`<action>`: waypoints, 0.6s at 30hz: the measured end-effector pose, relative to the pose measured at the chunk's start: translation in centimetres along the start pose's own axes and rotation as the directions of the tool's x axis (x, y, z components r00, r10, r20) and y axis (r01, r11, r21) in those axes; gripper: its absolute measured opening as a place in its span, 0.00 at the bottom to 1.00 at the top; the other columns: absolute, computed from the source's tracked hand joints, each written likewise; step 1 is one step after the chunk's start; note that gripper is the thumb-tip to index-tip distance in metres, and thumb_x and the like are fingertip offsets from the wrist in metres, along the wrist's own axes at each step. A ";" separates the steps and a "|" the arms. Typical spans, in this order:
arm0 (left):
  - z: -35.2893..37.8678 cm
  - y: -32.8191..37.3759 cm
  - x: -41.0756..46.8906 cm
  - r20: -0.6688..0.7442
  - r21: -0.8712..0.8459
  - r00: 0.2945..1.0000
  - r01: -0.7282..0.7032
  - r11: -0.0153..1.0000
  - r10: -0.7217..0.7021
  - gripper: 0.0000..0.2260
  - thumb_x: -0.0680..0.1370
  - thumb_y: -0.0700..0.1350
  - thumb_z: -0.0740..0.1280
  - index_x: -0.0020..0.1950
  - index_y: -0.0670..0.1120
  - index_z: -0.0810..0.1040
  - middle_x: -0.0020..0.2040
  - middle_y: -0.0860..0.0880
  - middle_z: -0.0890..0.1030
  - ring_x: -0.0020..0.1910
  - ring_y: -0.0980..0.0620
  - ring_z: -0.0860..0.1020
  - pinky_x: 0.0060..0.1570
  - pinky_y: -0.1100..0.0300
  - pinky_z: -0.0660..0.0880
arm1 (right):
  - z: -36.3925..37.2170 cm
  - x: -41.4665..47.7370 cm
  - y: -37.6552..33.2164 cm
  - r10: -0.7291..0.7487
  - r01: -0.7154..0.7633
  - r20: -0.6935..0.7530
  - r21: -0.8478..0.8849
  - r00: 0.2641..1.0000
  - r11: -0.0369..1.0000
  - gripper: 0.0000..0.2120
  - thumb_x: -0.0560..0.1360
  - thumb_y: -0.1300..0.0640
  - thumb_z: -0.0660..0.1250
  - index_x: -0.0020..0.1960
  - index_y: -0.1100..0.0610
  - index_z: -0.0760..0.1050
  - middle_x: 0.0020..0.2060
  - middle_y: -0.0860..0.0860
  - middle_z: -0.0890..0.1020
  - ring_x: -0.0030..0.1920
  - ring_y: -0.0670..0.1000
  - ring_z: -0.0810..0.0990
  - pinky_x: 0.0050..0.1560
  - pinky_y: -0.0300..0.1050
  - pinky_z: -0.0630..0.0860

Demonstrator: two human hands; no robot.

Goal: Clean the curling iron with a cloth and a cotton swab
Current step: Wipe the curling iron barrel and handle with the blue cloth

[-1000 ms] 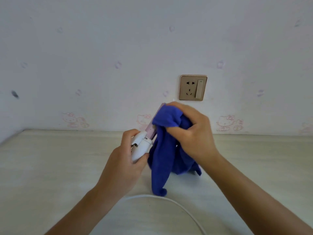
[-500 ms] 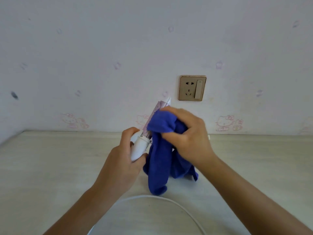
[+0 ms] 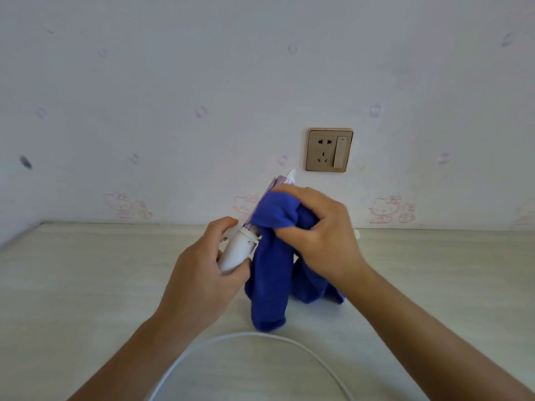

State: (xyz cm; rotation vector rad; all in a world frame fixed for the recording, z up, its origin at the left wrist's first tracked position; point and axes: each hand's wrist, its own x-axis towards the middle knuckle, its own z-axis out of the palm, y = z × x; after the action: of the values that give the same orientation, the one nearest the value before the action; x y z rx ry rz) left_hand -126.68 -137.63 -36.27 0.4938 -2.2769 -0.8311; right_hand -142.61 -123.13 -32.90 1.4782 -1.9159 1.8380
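Head view. Curling iron (image 3: 236, 251) held tilted above the table (image 3: 86, 285): white handle gripped by the left hand (image 3: 202, 282), barrel wrapped in a blue cloth (image 3: 270, 287) clutched by the right hand (image 3: 321, 235). White cord (image 3: 246, 334) looped in front; wall socket (image 3: 329, 150) and cat stickers (image 3: 385, 209) behind.

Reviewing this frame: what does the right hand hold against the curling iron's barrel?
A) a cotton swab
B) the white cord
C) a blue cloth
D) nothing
C: the right hand grips the blue cloth bunched over the barrel of the curling iron, whose white handle the left hand holds.
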 end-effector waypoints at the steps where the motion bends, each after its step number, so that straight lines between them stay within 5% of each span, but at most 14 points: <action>1: 0.1 0.2 -0.1 0.008 0.008 1.000 -0.007 1.000 0.007 0.27 0.73 0.49 0.76 0.68 0.64 0.69 0.50 0.66 0.81 0.42 0.58 0.82 0.34 0.66 0.74 | -0.7 0.3 0.1 0.010 -0.010 -0.046 0.021 0.999 1.000 0.22 0.72 0.63 0.72 0.64 0.48 0.82 0.55 0.43 0.86 0.58 0.47 0.84 0.58 0.44 0.82; 5: 0.6 0.9 -0.6 -0.024 0.097 0.995 -0.091 0.991 0.094 0.22 0.71 0.52 0.71 0.65 0.56 0.76 0.50 0.60 0.79 0.40 0.54 0.77 0.37 0.60 0.76 | -2.4 1.2 0.5 0.039 -0.037 -0.096 0.014 0.995 0.999 0.23 0.72 0.68 0.72 0.64 0.49 0.82 0.56 0.40 0.86 0.60 0.44 0.84 0.57 0.35 0.80; 13: 0.2 0.8 -0.3 0.051 0.063 0.996 -0.083 0.995 0.080 0.06 0.74 0.46 0.68 0.48 0.55 0.73 0.37 0.55 0.75 0.34 0.50 0.73 0.32 0.59 0.68 | 0.8 -0.6 0.6 0.021 -0.017 0.139 -0.026 0.990 1.000 0.20 0.72 0.61 0.74 0.62 0.48 0.82 0.51 0.46 0.85 0.54 0.51 0.84 0.56 0.55 0.82; 15: 0.1 1.0 -0.4 0.075 0.035 0.994 -0.083 0.996 0.080 0.05 0.73 0.48 0.65 0.47 0.54 0.72 0.36 0.55 0.74 0.33 0.51 0.72 0.31 0.63 0.66 | 0.3 -0.2 0.3 0.032 -0.032 0.049 -0.008 0.998 0.999 0.21 0.72 0.61 0.73 0.63 0.47 0.82 0.52 0.45 0.86 0.55 0.50 0.85 0.56 0.54 0.83; 18: 0.2 1.4 -0.7 0.096 0.004 0.989 -0.112 0.994 0.111 0.05 0.73 0.51 0.66 0.47 0.56 0.71 0.36 0.57 0.74 0.31 0.53 0.70 0.29 0.64 0.68 | -1.7 1.0 -0.2 0.010 -0.007 -0.120 0.027 0.993 1.000 0.23 0.72 0.63 0.71 0.60 0.39 0.81 0.54 0.40 0.86 0.58 0.45 0.84 0.56 0.40 0.82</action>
State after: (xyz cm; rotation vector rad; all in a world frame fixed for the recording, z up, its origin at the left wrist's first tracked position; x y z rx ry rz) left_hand -126.56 -136.13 -35.74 0.3335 -2.3730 -0.8043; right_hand -143.86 -122.25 -31.69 1.3356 -1.8531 1.9156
